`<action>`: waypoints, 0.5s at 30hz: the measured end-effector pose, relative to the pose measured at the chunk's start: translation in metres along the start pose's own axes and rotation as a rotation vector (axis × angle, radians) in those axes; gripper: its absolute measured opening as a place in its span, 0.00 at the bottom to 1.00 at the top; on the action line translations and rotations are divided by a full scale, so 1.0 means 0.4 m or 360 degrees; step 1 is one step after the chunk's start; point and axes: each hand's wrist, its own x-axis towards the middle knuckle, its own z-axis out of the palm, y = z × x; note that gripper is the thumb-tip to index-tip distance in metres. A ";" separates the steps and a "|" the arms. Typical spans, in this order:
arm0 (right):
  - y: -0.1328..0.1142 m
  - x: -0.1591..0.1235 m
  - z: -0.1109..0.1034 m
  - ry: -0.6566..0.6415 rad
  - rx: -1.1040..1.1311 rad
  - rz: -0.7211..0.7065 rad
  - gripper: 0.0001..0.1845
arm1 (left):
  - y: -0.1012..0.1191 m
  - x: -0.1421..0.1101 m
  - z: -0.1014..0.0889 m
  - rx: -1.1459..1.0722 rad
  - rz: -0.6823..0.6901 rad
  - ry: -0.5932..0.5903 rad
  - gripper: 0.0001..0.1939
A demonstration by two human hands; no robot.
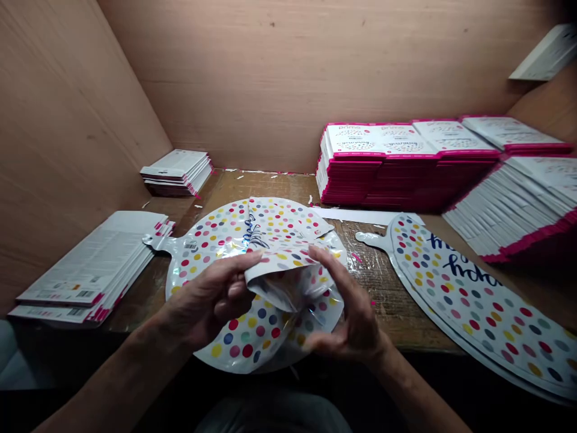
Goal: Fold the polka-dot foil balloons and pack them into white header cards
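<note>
A flat white foil balloon with coloured dots lies in front of me, its tail to the left. Over it is a partly folded dotted foil balloon with dark lettering, its near edge raised and curled. My left hand pinches the left corner of that raised edge between thumb and fingers. On the other side, my right hand curves round the crumpled foil, fingertips on the upper edge and thumb lower down. Part of the foil between the hands is in shadow.
Flat printed packets stand in stacks at left, back left and back right; more packets lean at far right. Several dotted balloons overhang the table's front edge at right. A white strip lies behind. Wooden panels enclose the table.
</note>
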 end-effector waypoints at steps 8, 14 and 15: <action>0.047 -0.080 0.018 -0.0167 -0.0608 -0.0095 0.40 | -0.036 0.101 -0.082 0.1623 0.1004 0.0724 0.24; -0.020 -0.096 0.024 -0.0770 -0.1055 -0.0259 0.27 | -0.110 0.245 -0.132 0.2196 0.1323 -0.0011 0.27; -0.021 -0.085 0.022 -0.0919 -0.1042 -0.0222 0.25 | -0.117 0.254 -0.142 0.2231 0.1282 -0.0090 0.28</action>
